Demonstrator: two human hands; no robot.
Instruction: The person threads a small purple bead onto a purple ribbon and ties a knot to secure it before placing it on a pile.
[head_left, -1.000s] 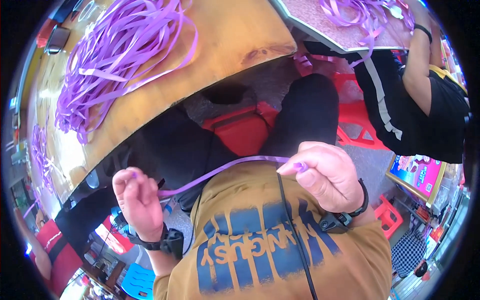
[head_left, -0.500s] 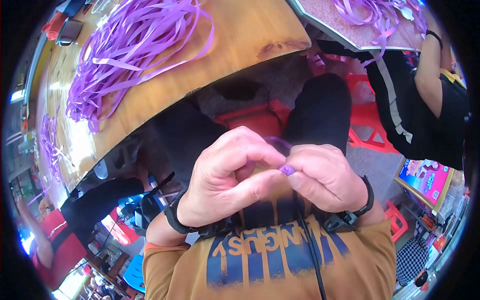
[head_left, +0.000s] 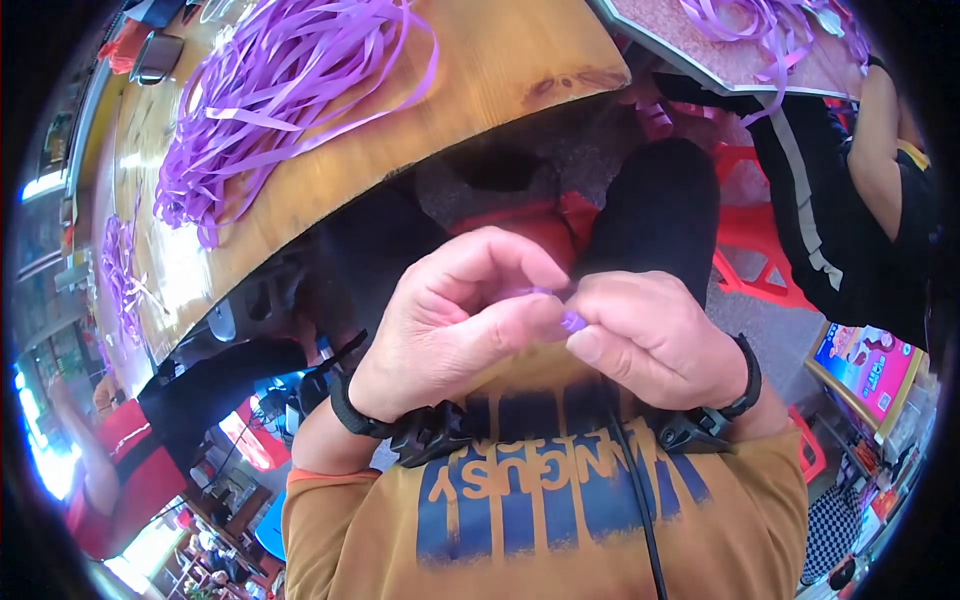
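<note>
In front of my chest, a small purple ribbon (head_left: 573, 321) shows as a tight little folded or rolled piece. My right hand (head_left: 655, 335) pinches it between thumb and bent forefinger. Beside it, my left hand (head_left: 450, 325) is curled, its thumb tip close to the rolled piece and its forefinger arched above. A short bit of purple strip also shows behind the left thumb, within the curl of the fingers. The rest of the strip is hidden by my hands.
A big heap of loose purple ribbon (head_left: 290, 90) lies on the wooden table (head_left: 510, 50) ahead. More ribbon (head_left: 745, 30) sits on another table at far right, where a person's arm (head_left: 880, 145) shows. Red stools (head_left: 750, 240) stand to the right; someone in red (head_left: 120, 470) is at left.
My left forefinger has lifted away from the rolled ribbon, and its gap to the thumb is changed. Both hands have shifted up slightly. My right hand keeps its pinch.
</note>
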